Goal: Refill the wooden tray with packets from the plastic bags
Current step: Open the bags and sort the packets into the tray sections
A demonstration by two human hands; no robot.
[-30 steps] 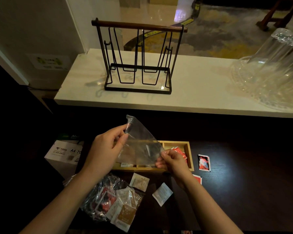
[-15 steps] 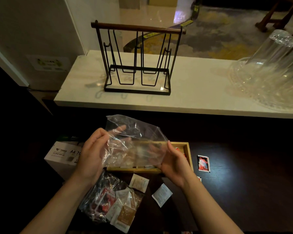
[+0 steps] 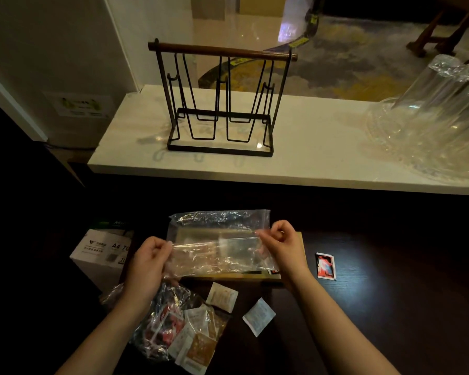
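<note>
Lying nearest, the full plastic bag [image 3: 173, 328] sat on the tabletop [image 3: 390, 307]. Beyond it, left hand [image 3: 146, 266] and right hand [image 3: 284, 247] pinched an apparently empty bag [image 3: 217, 244] taut above the wooden tray [image 3: 298, 255]; discarding it clear of the tray seemed advisable.

Head view, looking down, close over hands

Dim fg, dark table [image 3: 390, 307] nr black w/ one soft glare patch. White counter [image 3: 309, 163] behind it well lit from beyond. Wide-angle bend at edges; glassware [image 3: 439, 125] right of counter blurry.
</note>
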